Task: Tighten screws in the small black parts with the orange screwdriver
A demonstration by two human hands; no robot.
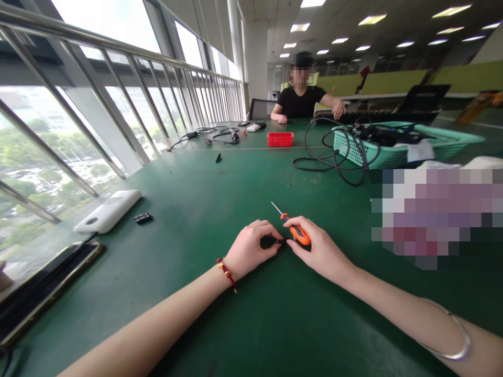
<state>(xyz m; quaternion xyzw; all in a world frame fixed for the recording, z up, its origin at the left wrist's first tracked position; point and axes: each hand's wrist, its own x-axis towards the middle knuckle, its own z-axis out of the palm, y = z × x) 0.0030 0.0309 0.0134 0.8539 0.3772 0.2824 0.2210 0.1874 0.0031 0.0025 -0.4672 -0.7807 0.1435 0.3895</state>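
My right hand point(320, 248) is closed around an orange and black screwdriver point(299, 234), its thin metal shaft pointing away and to the left. The thumb and a finger of this hand also come close to a small black part point(280, 241). My left hand point(251, 245) pinches that part between thumb and forefinger just above the green table point(220, 314). Most of the part is hidden by the fingers, so I cannot tell its kind. Both hands almost meet at the middle of the view.
Left on the table lie a small black piece point(143, 218), a white power bank point(110, 210) and a phone point(51, 288). Farther off are a red box point(280, 139), black cables point(223, 135) and a teal basket point(451, 149). A person point(301, 102) sits opposite; a metal railing point(118, 50) runs left.
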